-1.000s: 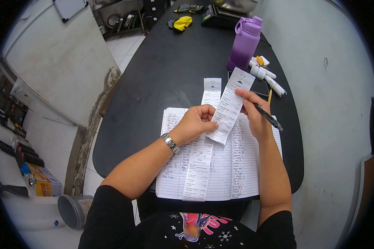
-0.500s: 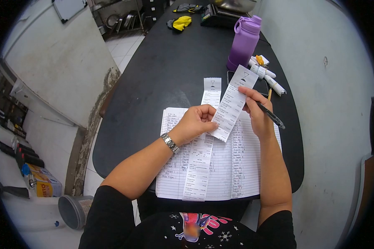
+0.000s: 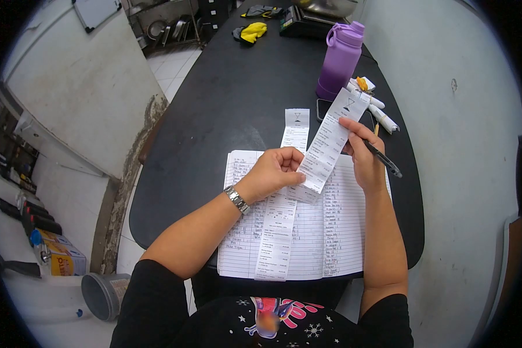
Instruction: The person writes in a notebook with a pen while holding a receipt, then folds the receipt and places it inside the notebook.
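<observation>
A printed paper receipt [image 3: 329,142] is held up at a tilt between both hands. My left hand [image 3: 275,171], with a metal watch at its wrist, pinches the lower end of it. My right hand [image 3: 366,153] grips its right edge and also has a black pen [image 3: 383,158] tucked between the fingers. Below lies an open lined notebook [image 3: 307,255] with handwritten lists on both pages. A long receipt strip [image 3: 275,243] rests over the left page, and a printed strip end [image 3: 296,124] shows beyond the left hand.
A purple water bottle [image 3: 340,61] stands near the wall, with rolled white paper [image 3: 383,116] and a partly hidden phone [image 3: 323,107] close by. Farther back on the black table [image 3: 214,116] are yellow-and-grey gloves [image 3: 252,33] and a scale [image 3: 307,24].
The held receipt has shifted up and to the right, and my right hand has moved slightly right with it. More folded paper now shows under its lower end.
</observation>
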Motion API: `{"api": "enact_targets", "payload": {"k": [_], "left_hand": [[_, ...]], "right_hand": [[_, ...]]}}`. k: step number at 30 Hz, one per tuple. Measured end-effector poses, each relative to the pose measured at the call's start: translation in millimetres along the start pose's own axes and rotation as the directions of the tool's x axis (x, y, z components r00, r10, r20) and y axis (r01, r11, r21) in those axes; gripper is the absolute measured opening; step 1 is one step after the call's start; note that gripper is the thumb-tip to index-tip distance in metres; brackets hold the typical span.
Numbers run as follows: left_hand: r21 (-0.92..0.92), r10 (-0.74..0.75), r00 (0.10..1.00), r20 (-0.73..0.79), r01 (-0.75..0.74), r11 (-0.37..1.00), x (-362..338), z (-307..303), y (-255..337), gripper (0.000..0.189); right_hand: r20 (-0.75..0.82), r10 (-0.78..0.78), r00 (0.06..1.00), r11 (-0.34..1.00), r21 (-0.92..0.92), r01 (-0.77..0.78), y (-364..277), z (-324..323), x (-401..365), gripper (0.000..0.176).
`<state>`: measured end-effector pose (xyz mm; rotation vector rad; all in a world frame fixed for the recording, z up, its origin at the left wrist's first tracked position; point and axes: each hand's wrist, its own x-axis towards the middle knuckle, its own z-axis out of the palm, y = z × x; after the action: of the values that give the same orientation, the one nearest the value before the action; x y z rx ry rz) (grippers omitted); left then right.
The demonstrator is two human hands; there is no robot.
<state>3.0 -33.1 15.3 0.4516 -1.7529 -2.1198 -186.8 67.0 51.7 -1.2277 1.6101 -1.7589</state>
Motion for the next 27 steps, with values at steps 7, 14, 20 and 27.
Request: {"api": "enact_targets", "payload": {"k": [7, 14, 20, 27], "left_hand": [[0.035, -0.005, 1.000, 0.023, 0.004, 0.999, -2.2, 1.8, 5.1, 0.028], [0.053, -0.026, 0.999, 0.027, 0.025, 0.998, -4.2, 4.7, 9.3, 0.030], [0.043, -0.026, 0.999, 0.042, 0.024, 0.999, -2.7, 2.7, 5.0, 0.033], [0.075, -0.041, 0.997, 0.059, 0.037, 0.996, -2.6, 2.5, 8.1, 0.035]], "right_hand": [[-0.015, -0.004, 1.000, 1.000, -0.008, 0.003, -0.8, -0.5, 0.4, 0.029], [-0.018, 0.003, 1.000, 1.000, 0.003, -0.003, 0.5, -1.8, 0.6, 0.029], [-0.033, 0.001, 0.999, 1.000, 0.013, -0.001, -1.5, -0.2, 0.4, 0.029], [-0.038, -0.016, 0.999, 0.999, 0.038, 0.018, 1.1, -2.5, 1.6, 0.029]]}}
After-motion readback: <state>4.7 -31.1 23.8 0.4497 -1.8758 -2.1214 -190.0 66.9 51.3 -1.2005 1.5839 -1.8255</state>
